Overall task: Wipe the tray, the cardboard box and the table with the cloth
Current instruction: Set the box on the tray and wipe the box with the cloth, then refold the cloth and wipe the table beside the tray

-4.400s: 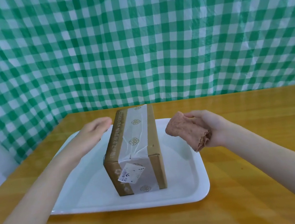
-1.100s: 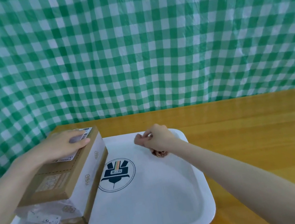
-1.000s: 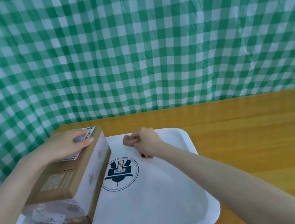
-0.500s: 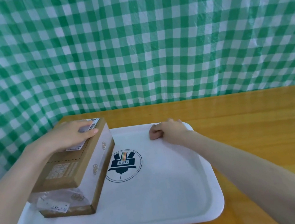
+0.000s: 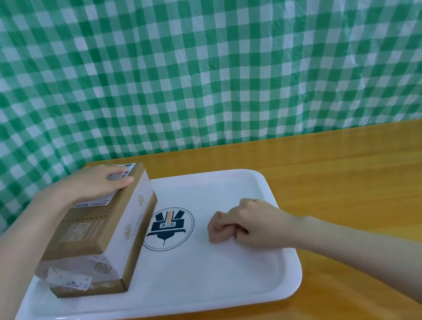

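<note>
A green-and-white checked curtain [image 5: 188,65] is hanging behind the wooden worktop [image 5: 358,163], which is carrying 1 white tray [image 5: 253,286]. I am reading the tray as stiff, glossy and likely to slide under wiping pressure. The cardboard box [image 5: 88,233] is lying along the tray's left portion, just beside the printed logo [image 5: 169,225]. It is looking light, rigid at the edges and slick where taped. The left hand [image 5: 91,184] is resting on the box top, fingers straight and together, which I am judging a sound steadying point. The right hand [image 5: 245,224] is pressing on the tray right of the logo, fingers curled into a fist. I am judging the cloth, soft and compressible, to be balled inside; it is showing nowhere.
</note>
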